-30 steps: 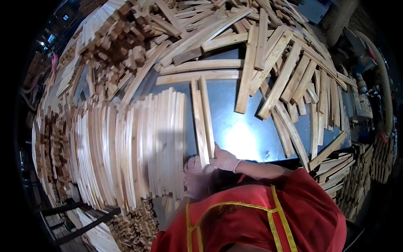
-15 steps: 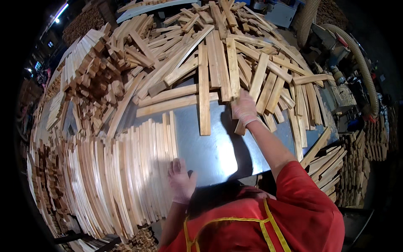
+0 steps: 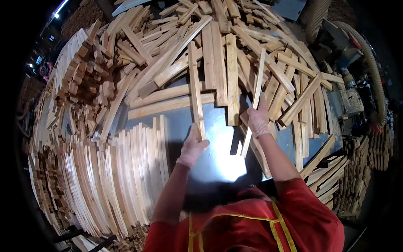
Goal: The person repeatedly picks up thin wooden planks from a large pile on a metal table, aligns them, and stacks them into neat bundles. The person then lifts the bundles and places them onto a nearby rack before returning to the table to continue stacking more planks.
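My left hand [image 3: 193, 145], in a pale glove, grips the near end of a long wooden slat [image 3: 195, 84] that points away from me. In my gloved right hand [image 3: 258, 117] is another slat [image 3: 259, 80], turned on its narrow edge and held along its lower half. Between the two hands, a wider board [image 3: 232, 80] lies with its near end over the bare grey metal tabletop [image 3: 218, 126]. Under my right hand and wrist, one more slat [image 3: 261, 157] slants toward the table's near edge.
Upright slats [image 3: 126, 176] stand in a tight row at the left. A loose heap of slats [image 3: 168, 38] covers the far side, with stacked blocks [image 3: 88, 75] at the far left. A ribbed hose [image 3: 369, 63] and machinery [image 3: 348, 92] are at the right.
My left hand has moved from the slat row up and right onto a slat, which now tilts. My right hand has shifted right and turned a slat on edge.
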Motion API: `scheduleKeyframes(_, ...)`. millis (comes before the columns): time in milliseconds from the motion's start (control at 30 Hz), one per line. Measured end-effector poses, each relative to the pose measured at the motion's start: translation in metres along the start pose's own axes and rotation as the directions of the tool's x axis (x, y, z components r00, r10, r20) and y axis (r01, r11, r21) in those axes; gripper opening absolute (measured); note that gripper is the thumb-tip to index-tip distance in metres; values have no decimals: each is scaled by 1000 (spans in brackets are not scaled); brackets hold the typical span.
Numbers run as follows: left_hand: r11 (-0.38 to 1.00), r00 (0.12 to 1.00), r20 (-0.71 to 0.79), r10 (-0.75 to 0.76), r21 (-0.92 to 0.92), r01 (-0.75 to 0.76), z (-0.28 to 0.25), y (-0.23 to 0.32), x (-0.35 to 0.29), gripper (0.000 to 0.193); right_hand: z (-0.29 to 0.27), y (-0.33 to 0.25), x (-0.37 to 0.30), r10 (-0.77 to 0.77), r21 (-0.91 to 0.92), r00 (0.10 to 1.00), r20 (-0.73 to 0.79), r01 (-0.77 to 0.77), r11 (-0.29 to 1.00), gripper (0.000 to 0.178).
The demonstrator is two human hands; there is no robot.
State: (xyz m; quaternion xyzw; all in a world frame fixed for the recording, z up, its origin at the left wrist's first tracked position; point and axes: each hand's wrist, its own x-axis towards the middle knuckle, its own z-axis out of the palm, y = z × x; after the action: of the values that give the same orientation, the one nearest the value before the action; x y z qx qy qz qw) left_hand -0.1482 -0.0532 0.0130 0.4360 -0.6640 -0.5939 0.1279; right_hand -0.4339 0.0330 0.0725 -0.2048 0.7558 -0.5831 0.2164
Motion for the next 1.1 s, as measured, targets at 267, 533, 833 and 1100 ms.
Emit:
scheduleKeyframes(267, 978, 963, 183, -200, -22, 208, 4, -45, -226, 88, 76, 68, -213, 171, -225, 878, 447, -75, 971, 87)
scheduleKeyframes(533, 606, 937, -342, 75, 761, 229, -11, -74, -279, 83, 149, 38, -283, 68, -270, 601, 796, 252, 929, 88)
scheduleKeyframes(833, 463, 933, -225, 281, 884, 74, -7, -60, -250, 79, -61, 86, -160, -308, -753, 894, 325, 442, 488, 76)
scheduleKeyframes(1100, 611, 847, -174, 502, 765, -204, 22, -86, -216, 59, -108, 93, -183, -87, -650, 933, 349, 308, 695, 75)
